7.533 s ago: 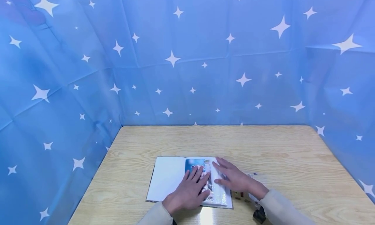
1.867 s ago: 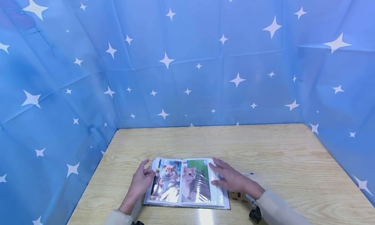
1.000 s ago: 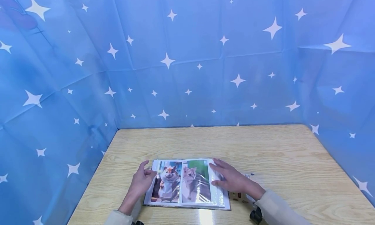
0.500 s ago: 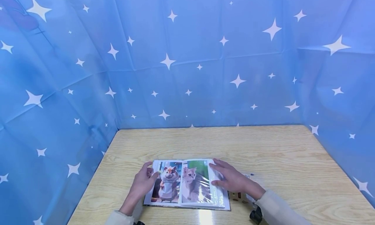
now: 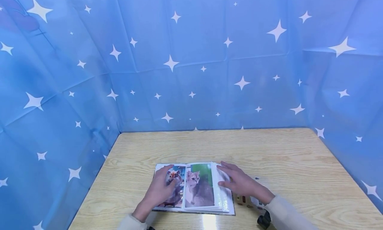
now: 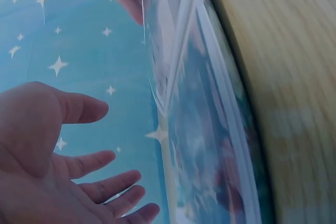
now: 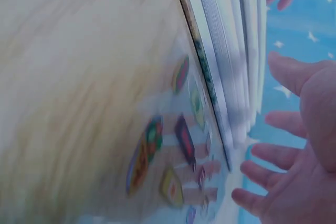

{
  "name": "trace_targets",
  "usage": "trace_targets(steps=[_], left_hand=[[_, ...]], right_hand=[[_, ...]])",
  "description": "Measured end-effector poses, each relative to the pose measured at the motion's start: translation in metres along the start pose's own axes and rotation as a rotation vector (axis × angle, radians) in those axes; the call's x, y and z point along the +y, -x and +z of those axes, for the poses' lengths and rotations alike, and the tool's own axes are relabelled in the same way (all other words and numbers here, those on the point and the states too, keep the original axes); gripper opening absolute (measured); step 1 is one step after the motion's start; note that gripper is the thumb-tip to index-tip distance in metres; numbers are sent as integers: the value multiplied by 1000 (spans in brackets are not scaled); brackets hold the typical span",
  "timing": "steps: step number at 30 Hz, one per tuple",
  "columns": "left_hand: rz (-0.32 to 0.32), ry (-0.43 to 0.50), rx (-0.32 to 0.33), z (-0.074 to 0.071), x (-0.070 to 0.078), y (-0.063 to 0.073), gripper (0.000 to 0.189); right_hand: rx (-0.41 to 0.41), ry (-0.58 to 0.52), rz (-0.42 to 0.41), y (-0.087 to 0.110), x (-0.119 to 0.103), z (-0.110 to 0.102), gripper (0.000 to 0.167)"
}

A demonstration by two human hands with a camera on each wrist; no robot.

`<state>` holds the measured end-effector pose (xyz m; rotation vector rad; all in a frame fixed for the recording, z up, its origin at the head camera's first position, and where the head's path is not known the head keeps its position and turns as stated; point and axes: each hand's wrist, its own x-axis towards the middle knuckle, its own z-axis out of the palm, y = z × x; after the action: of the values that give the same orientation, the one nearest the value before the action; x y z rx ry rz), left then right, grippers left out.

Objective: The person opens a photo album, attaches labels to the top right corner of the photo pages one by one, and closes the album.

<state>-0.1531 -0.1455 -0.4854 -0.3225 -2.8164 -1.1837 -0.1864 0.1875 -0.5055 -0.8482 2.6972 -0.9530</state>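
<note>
A photo album lies open on the table. On its left page is a hamster picture, partly covered by my left hand; the right page has a cat picture under clear plastic. In the left wrist view, that left hand has spread fingers and holds nothing, with the album's glossy pages beside it. My right hand is at the album's right edge, fingertips at the page margin. Its fingers are extended in the right wrist view, alongside the stacked pages.
Beneath the right forearm lies a clear sheet with several small coloured shapes, close to the album's right edge. The wooden table meets a blue curtain with white stars at the back and sides.
Earlier the album showed a white inside cover; its pages have since been turned to the hamster and cat. My left hand has moved rightward from the left edge over the hamster page.
</note>
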Motion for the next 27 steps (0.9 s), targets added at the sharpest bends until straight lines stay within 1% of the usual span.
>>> trace_targets(steps=[5, 9, 16, 20, 22, 25, 27], left_hand=[[81, 7, -33, 9, 8, -3, 52], [155, 0, -57, 16, 15, -6, 52], [259, -21, -136, 26, 27, -7, 50], [305, -23, -174, 34, 35, -8, 50], [319, -43, -192, 38, 40, -9, 52], [345, -81, -221, 46, 49, -11, 51], [374, -112, -243, 51, 54, -12, 50]], right_hand=[[30, -39, 53, 8, 5, -10, 61], [45, -53, 69, 16, 10, -18, 58], [77, -21, 147, 33, 21, -31, 58], [90, -1, 156, 42, 26, -36, 58], [97, 12, 170, 45, 28, -38, 58], [99, 33, 165, 51, 31, -40, 60], [101, 45, 178, 54, 34, -40, 61]])
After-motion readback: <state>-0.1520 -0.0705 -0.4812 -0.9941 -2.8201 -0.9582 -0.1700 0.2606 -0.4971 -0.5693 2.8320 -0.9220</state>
